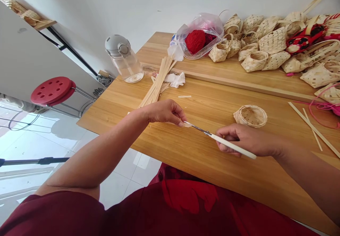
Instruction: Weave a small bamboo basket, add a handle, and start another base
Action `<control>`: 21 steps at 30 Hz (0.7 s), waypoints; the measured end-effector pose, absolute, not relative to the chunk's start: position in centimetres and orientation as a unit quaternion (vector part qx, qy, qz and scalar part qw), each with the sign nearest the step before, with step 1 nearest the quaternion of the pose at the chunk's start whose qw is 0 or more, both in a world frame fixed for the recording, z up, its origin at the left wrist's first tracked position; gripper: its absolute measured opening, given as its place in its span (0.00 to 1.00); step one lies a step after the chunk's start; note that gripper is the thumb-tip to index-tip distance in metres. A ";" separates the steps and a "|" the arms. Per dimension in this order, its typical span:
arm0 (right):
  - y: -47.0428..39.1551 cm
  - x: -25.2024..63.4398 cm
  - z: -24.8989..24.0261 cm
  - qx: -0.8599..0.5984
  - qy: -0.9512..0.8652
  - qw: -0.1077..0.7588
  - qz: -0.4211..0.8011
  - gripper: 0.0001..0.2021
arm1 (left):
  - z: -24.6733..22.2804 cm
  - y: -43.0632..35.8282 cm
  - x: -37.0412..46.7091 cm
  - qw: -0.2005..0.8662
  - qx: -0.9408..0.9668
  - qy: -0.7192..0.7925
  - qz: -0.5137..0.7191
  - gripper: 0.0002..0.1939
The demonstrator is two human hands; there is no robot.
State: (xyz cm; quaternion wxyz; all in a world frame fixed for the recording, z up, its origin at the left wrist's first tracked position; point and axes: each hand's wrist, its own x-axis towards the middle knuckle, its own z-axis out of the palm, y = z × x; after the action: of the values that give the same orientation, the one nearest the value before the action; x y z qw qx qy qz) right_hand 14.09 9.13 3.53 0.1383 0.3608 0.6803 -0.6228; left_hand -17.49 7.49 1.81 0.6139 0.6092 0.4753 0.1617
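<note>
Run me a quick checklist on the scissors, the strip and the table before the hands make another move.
1. White-handled scissors held in the right hand: ok.
2. Pale strip pinched in the left hand: ok.
3. Left fingertips well away from the blades: not ok; the blade tips look very near them.
4. Blades closed on the strip: cannot tell; too small to make out.
5. Small woven basket apart from the blades: ok, it sits beyond the right hand.
6. Bottle standing upright on the table: ok.
</note>
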 end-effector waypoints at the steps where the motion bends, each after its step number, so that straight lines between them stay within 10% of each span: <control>1: 9.2 14.1 3.5 0.360 0.681 0.139 -0.622 0.18 | 1.8 7.5 -17.5 0.612 0.611 0.475 0.162 0.12; 21: 9.6 13.1 2.4 0.387 0.661 0.148 -0.626 0.23 | 0.2 8.5 -18.2 0.600 0.622 0.485 0.129 0.15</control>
State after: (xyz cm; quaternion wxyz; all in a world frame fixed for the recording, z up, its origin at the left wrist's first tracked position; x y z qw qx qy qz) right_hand 13.11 9.57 2.43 0.1481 0.3866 0.6606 -0.6263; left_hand -18.16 8.45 0.20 0.6005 0.6222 0.4855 0.1290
